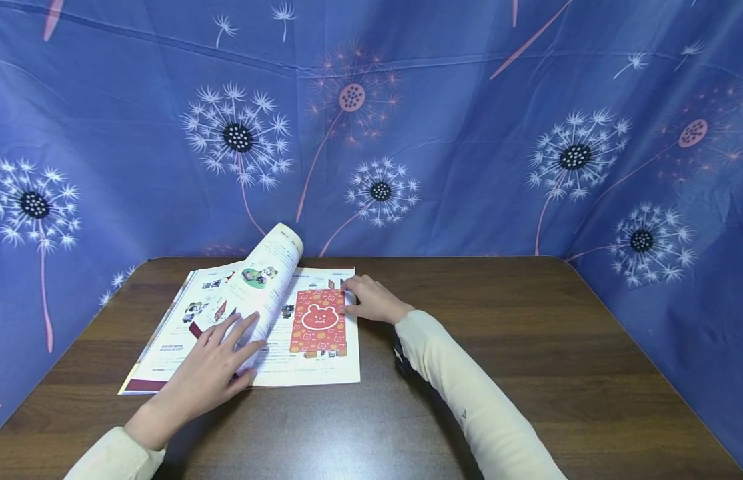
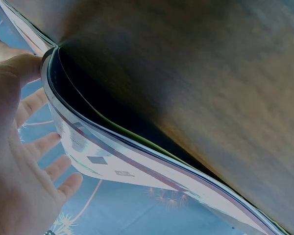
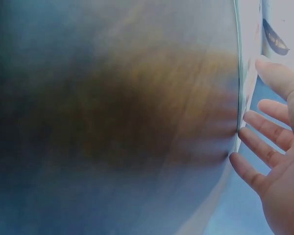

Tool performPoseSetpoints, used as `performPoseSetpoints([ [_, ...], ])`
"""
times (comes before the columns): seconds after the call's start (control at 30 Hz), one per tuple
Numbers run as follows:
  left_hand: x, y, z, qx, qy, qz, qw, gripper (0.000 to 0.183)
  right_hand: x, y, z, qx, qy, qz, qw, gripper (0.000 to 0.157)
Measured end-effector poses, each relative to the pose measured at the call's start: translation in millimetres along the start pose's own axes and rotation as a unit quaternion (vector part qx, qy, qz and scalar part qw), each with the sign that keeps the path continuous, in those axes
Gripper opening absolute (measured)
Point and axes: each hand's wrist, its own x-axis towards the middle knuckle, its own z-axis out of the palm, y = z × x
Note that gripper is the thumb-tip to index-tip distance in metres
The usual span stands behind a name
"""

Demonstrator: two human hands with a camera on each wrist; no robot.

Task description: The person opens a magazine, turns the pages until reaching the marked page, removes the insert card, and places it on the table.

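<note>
An open magazine-like book (image 1: 341, 372) lies on the table, with one curled page (image 1: 278, 250) standing up near its middle. Against the lower part of that page rests my left hand (image 1: 206, 363), fingers spread and fairly straight; the left wrist view shows the thumb at the book's bottom edge. A red card or envelope (image 1: 319, 341) with a bear face lies flat on the right page. My right hand (image 1: 374, 301) is at the upper right edge of the book, its fingertips by the card's right side. In the right wrist view its fingers (image 3: 257, 132) are extended.
The dark wooden table (image 1: 497, 320) stretches to both sides and in front of the book. Behind it hangs a blue cloth (image 1: 461, 153) printed with dandelions. Something black (image 1: 401, 353) shows under the right wrist.
</note>
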Motion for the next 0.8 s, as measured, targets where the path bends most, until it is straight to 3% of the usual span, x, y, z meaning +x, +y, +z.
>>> performPoseSetpoints([
  [0.8,-0.5,2.5,-2.2,0.002,-0.016,-0.011,0.9998,0.050,7.1,-5.1,1.7,0.010,0.012,-0.002,1.000,0.046],
])
